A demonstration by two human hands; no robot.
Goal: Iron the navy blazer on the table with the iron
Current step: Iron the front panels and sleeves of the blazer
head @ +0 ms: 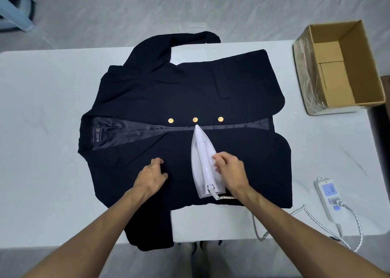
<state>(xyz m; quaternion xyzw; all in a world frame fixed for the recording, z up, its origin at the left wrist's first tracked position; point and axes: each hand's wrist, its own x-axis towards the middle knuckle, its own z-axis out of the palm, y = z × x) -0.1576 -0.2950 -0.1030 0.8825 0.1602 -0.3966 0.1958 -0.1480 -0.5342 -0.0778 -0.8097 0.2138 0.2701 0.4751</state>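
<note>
Right hand (229, 169) gripped the white plastic iron (200, 151) on the navy fabric blazer (190, 87), spread on the white desk (42, 108); left hand (150, 175), released, steadied cloth. Pressing step judged underway; next stroke must clear the gold buttons (195, 119).

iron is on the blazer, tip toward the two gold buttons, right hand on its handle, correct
No, the head view shows three gold buttons, not two. The iron is on the blazer, tip toward them, right hand on its handle.

blazer (190, 92) lay centred on table (42, 108), iron (203, 163) on its near half. cardboard box (304, 77) sat far right, power strip (329, 195) near right, left hand (150, 175) left of iron.
</note>
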